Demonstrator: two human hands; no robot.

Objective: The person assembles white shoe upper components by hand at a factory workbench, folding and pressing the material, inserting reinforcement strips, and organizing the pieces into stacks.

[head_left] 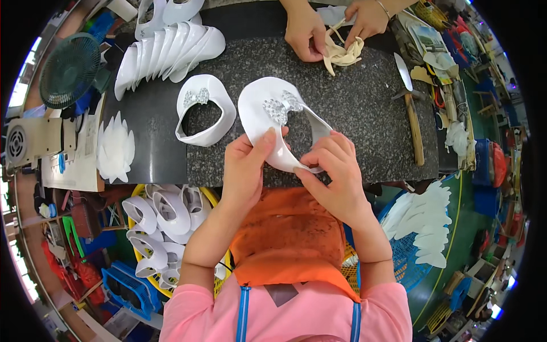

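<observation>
Over the speckled slab (370, 119), left fingers (264, 143) and right fingers (309, 183) pinch a bow-trimmed white shoe upper (260, 114).

Head-worn fisheye, facing down, near wearer's hands (245, 163) (337, 172).

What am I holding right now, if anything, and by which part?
A white shoe upper: your left hand holds its left side, beside the opening, and your right hand pinches its near edge.

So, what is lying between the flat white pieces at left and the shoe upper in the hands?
A second upper with a bow, on the table; nearer the held upper, also part of the left hand. The head view shows this.
</observation>
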